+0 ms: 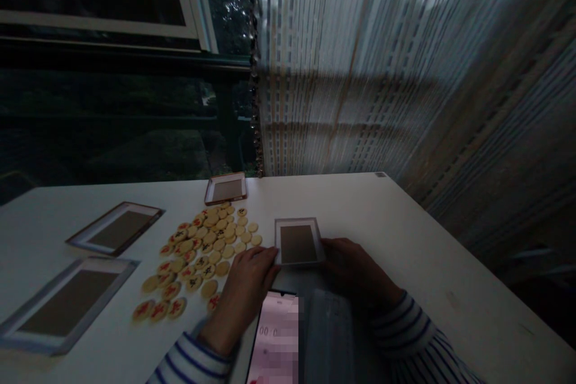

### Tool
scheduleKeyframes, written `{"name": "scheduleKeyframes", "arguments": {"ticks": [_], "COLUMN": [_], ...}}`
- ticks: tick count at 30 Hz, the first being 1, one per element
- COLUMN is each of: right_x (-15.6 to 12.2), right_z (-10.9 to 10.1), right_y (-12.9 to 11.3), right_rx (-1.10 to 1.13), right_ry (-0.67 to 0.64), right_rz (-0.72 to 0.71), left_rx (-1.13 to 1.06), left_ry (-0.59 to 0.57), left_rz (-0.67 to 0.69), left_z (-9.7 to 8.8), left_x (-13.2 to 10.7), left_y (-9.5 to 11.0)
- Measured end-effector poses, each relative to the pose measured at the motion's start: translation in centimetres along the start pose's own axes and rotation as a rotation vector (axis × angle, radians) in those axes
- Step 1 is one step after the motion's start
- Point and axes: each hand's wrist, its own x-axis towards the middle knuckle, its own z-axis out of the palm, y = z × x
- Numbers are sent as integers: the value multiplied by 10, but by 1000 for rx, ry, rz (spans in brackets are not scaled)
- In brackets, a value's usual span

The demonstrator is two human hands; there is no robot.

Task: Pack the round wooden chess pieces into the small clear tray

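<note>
Holding the nearest-to-centre tray [298, 243], the left hand [248, 269] is closed on its left near corner and the right hand [353, 261] on its right wall, though shadow hides the right thumb. Whether the tray rests on the table [382, 216] or is slightly raised cannot be told.

With both grips toward the near side, the far edge could dip or slip if 1 hand loosened. The left wrist lies just beside the loose round discs [207, 240], so a leftward sweep might scatter the nearest ones. The phone [271, 342] lies between the forearms, where a dropped wrist could nudge it.

The held tray shows a brown base inside pale walls. 3 more shallow trays, 1 far [227, 189] and 2 at the left, show similar brown bases. The discs, marked red or black where characters show, lie heaped on the table, outside the trays.
</note>
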Motion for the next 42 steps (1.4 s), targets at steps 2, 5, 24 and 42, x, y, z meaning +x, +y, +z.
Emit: {"name": "scheduleKeyframes", "arguments": {"ticks": [2, 5, 24, 42], "right_x": [0, -1, -3, -4], "right_z": [0, 0, 5, 5], "right_y": [0, 0, 8, 12], "right_rx": [-12, -30, -33, -28], "right_ry": [-1, -4, 20, 7], "right_rz": [10, 23, 63, 69], "left_rx": [9, 10, -38, -46], "left_ry": [-6, 5, 49, 60], "left_rz": [-1, 5, 7, 36], "left_z": [-1, 0, 0, -3], "left_x": [0, 0, -4, -4], "left_y": [1, 0, -1, 1]}}
